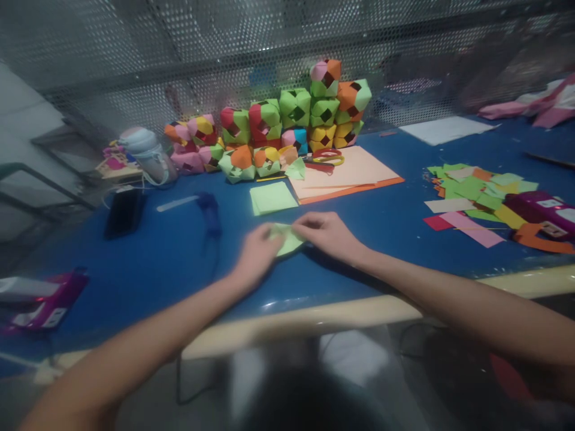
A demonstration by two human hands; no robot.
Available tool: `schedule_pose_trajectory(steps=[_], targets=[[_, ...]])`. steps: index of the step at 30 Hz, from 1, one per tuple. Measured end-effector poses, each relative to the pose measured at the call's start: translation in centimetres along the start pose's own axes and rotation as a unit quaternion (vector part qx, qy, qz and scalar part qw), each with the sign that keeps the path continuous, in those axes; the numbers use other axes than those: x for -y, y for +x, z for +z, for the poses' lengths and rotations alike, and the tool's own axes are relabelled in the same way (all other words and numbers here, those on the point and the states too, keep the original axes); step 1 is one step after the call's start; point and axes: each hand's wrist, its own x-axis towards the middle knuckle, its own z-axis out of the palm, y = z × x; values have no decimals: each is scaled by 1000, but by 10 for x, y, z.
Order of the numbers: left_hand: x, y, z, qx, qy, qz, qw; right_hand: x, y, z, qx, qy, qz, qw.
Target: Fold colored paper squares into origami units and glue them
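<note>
Between my two hands is a small folded piece of light green paper (288, 239), held low over the blue table. My left hand (259, 250) is closed on its left side, fingers blurred a little. On the right edge of the same paper, my right hand (326, 234) pinches with thumb and fingers. A short stack of light green square sheets (273, 198) lies just beyond my hands. Behind it stand several stacked folded-paper cubes (295, 108) in green, orange, pink, red and yellow.
Scissors (327, 157) lie on peach and orange sheets (359, 170). A blue glue gun (209, 215), a phone (123, 212) and a bottle (147, 154) are on the left. Paper scraps (476, 188) and a purple device (545, 211) sit right. The table's cream edge (314, 314) is near me.
</note>
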Motion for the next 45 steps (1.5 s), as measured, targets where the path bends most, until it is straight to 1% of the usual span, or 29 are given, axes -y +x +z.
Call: schedule_pose_trajectory(steps=[4, 7, 10, 13, 18, 20, 23, 26, 29, 31, 33, 38, 45], targets=[[-3, -2, 0, 36, 19, 7, 999, -2, 0, 1, -3, -6, -22, 1000], [-5, -5, 1, 61, 38, 17, 997, -1, 0, 1, 13, 1, -47, 999], [-7, -7, 2, 76, 45, 19, 996, 0, -2, 2, 22, 2, -43, 999], [-9, -8, 2, 85, 40, 17, 995, 0, -4, 4, 4, 4, -36, 999], [-10, -9, 3, 82, 44, 30, 995, -1, -7, 10, -34, 8, -39, 999], [-9, -9, 3, 79, 49, 33, 995, -1, -7, 11, -35, 6, -43, 998], [-5, -7, 2, 52, 44, 33, 997, 1, -6, 8, -15, 9, -38, 999], [-2, -3, 0, 16, 18, 28, 999, 2, -5, 3, 5, 16, -10, 1000], [1, -1, -2, -4, 6, 23, 1000, 2, -4, 0, 31, 4, 12, 999], [1, 0, -2, -11, 9, 23, 1000, 1, -4, 1, 32, -15, 6, 999], [0, 0, -2, -12, 11, 23, 1000, 0, -5, 2, 16, -31, -10, 999], [-4, -2, -1, 0, 22, 17, 1000, -5, -6, 5, -13, -54, -44, 997], [-5, -3, -1, 0, 55, 24, 998, -7, -7, 5, -17, -60, -66, 996]])
